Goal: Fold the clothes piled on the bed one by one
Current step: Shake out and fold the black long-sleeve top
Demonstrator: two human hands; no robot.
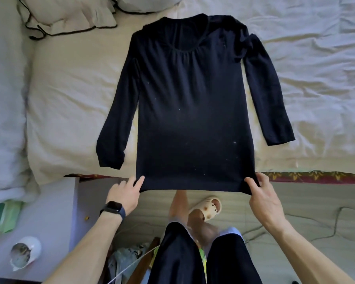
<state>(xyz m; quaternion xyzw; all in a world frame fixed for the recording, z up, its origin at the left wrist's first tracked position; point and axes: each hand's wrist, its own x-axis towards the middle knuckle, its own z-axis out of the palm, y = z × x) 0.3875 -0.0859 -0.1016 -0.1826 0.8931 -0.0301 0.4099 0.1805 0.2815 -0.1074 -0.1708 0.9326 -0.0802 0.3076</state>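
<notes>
Spreading over the wide cream, wrinkled bed sheet (70, 99), a black long-sleeved knit top (193, 109) lies face up. Its neckline is far from the fingers, both sleeves angle outward, and its hem hangs just past the mattress edge where the fingers hold it. Laid flat and drawn taut like this, it seems set up for smoothing before a first fold, so the folding of this garment looks barely begun. A grey bedside cabinet (49, 212) sits outside and below the left fingers. The left hand (124, 193) pinches the hem's left corner, thumb on the cloth. The right hand (262, 199) pinches the right corner likewise, and the two are well apart so the fabric between them is stretched. On the cabinet, well away from the left fingers, a small white rounded pot (29, 253) lies tipped, holding something grey and speckled that cannot be identified. A dark wristwatch (112, 208) sits just behind the left hand.
</notes>
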